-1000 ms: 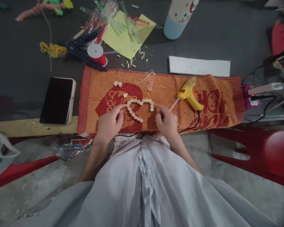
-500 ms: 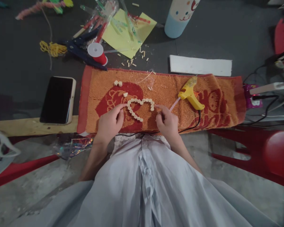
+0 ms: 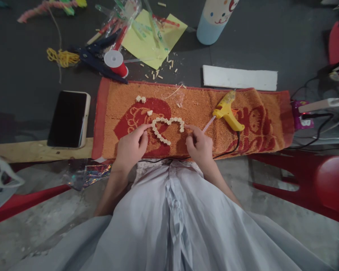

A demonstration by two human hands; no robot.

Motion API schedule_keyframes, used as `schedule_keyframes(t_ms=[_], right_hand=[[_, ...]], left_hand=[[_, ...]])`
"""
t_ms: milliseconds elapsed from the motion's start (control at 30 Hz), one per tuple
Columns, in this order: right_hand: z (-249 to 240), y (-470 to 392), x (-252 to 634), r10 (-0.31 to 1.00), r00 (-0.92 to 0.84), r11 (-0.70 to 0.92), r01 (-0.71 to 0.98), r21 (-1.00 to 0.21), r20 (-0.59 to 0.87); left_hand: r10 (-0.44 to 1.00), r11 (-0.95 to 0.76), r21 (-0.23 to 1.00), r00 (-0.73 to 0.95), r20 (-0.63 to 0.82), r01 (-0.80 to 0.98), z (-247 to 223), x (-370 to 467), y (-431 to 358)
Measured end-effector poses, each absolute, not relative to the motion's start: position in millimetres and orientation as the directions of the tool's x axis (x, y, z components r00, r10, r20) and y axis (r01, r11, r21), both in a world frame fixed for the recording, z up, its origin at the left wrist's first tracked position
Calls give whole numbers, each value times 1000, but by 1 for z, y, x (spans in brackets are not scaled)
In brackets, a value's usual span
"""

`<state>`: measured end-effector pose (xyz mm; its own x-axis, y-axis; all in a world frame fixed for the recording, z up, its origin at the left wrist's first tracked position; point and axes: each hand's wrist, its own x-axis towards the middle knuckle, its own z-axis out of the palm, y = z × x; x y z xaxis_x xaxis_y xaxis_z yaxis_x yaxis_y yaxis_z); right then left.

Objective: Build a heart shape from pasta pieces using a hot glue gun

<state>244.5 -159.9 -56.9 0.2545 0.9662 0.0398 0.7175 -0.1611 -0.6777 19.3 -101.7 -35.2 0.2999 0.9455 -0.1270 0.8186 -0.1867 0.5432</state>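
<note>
A heart outline made of small cream pieces (image 3: 158,134) lies on an orange and red towel (image 3: 197,101), with a gap along its lower right side. My left hand (image 3: 132,146) rests on the towel, its index fingertip at the heart's left edge and its thumb apart. On the other side, my right hand (image 3: 200,146) points its index finger toward the heart's right end, the other fingers curled under. Neither hand holds anything. Right of my right hand lies a yellow glue gun (image 3: 227,111) with a clear glue stick in its back. Small cream clusters (image 3: 140,99) sit above the heart.
A phone (image 3: 69,119) lies left of the towel. Behind are dark blue pliers (image 3: 97,62), a spool of red thread (image 3: 119,67), yellow paper (image 3: 144,41), cut bits, a white strip (image 3: 240,78) and a blue-and-white bottle (image 3: 211,26). The glue gun's cord runs along the table's front edge.
</note>
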Motion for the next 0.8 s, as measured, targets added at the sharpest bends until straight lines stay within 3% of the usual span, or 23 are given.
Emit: schedule_keyframes(t_ms=[800], right_hand=[[-57, -160, 244, 966, 258, -165, 708, -687, 34]], left_hand=[[943, -183, 539, 302, -141, 822, -35, 19, -102]])
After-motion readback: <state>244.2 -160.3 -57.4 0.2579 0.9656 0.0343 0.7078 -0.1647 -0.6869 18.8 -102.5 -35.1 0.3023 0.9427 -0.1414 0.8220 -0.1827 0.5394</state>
